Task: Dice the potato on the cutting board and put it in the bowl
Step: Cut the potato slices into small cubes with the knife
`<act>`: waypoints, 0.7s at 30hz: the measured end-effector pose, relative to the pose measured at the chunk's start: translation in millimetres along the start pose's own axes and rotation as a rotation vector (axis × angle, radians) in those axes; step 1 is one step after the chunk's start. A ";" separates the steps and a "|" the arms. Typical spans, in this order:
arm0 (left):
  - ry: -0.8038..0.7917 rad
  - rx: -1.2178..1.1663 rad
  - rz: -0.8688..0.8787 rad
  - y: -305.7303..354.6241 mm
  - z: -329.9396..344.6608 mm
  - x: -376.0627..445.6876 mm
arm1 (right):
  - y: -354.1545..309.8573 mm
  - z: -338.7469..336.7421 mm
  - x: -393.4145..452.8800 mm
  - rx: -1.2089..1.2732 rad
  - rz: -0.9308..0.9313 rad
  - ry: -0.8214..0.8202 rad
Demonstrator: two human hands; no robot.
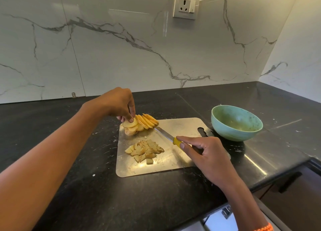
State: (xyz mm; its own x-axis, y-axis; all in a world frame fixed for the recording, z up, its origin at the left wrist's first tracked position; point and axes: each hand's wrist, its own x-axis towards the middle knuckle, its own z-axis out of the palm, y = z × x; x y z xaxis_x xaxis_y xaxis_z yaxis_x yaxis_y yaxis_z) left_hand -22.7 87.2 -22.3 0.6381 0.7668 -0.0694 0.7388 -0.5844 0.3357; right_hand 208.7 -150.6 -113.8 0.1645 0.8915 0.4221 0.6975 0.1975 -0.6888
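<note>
Near the middle of the frame, the left hand (119, 103) pinches the top round potato slice (130, 123) of a stack on the shiny metal cutting board (180, 126). The right hand (205, 154) grips a yellow-handled knife (169, 137). Small diced potato pieces (145, 150) lie on the board; the green round bowl (236, 123) sits right of it on the black table (69, 161).

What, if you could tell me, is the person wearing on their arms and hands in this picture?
Both forearms are bare, with no sleeves in view. The left hand shows no ring, watch or glove. The right hand is also ungloved and ringless, but further up that arm, at the bottom edge of the frame, sits an orange beaded band. No other markings show.
</note>
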 end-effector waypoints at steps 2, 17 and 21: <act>0.003 -0.024 -0.020 -0.8 2.4 1.0 | -0.1 0.1 -0.4 -0.009 -0.003 -0.003; -0.090 -0.082 -0.051 -9.1 2.8 1.5 | 0.4 0.5 0.4 -0.023 0.003 0.001; -0.126 -0.066 -0.068 -8.3 4.6 1.7 | 0.8 0.6 0.4 -0.029 0.003 -0.001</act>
State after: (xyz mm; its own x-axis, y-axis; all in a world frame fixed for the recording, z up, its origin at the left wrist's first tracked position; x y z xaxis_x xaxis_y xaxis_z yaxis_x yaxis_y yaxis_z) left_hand -26.8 92.1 -29.5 0.6126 0.7621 -0.2096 0.7676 -0.5105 0.3874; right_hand 208.9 -149.8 -114.5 0.1654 0.8925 0.4195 0.7169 0.1833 -0.6726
